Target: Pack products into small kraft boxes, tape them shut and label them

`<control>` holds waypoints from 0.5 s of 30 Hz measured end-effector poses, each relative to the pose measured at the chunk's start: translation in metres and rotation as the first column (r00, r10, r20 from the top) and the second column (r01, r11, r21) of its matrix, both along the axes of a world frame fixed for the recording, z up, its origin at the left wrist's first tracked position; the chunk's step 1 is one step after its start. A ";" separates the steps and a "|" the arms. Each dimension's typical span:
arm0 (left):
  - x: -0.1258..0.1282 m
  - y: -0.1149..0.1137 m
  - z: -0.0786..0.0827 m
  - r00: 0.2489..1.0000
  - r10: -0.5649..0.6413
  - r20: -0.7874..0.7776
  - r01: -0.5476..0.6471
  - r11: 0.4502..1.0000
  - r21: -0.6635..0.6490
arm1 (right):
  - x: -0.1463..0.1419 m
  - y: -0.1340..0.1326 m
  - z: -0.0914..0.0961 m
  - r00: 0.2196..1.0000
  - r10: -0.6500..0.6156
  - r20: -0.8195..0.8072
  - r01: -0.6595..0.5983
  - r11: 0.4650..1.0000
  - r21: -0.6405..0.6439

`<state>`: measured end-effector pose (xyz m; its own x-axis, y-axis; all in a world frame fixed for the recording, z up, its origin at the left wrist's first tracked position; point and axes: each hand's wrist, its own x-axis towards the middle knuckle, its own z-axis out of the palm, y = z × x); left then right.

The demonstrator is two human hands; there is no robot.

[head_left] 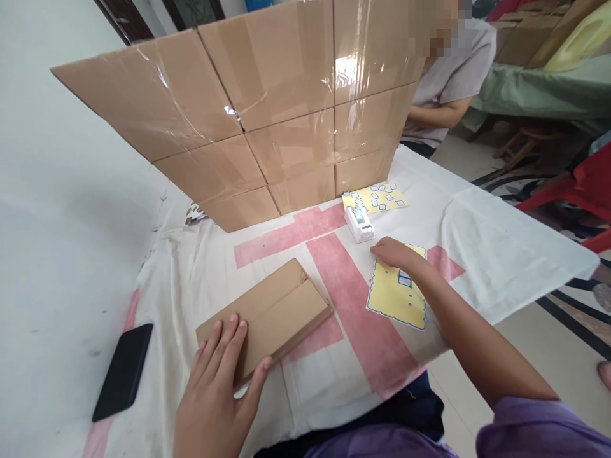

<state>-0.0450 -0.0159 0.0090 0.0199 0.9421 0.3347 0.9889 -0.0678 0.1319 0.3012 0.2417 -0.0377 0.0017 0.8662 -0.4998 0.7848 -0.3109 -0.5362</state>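
My left hand (222, 366) rests with fingers spread on a flat brown cardboard box (274, 305) lying on the table. My right hand (394, 251) is above the far edge of a yellow card (394, 296) with a wavy blue outline and a small blue drawing on it. Its fingers are curled, and whatever they may hold is hidden. Just beyond that hand stands a small white device (359, 224) with a little screen. Behind the device lies a second yellow card (382, 198) covered in several small white pieces.
A tall partition of taped cardboard boxes (291, 146) crosses the back of the table. A black phone (123, 372) lies at the left by the wall. Pink patches mark the white tablecloth (477, 222). Another person (453, 83) sits behind the partition; a red chair (580, 191) stands at right.
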 end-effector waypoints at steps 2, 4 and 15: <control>-0.001 0.000 0.000 1.000 -0.001 -0.009 0.001 1.000 -0.006 | -0.003 0.011 0.001 0.998 0.039 0.048 -0.038 0.999 -0.026; -0.001 -0.001 0.001 1.000 -0.004 -0.012 0.003 1.000 -0.007 | -0.006 0.021 0.002 0.994 0.076 0.084 -0.072 0.996 -0.046; -0.010 0.007 0.010 0.999 -0.038 -0.034 0.038 0.999 0.006 | 0.004 0.012 0.002 0.995 0.092 0.025 -0.091 0.995 -0.046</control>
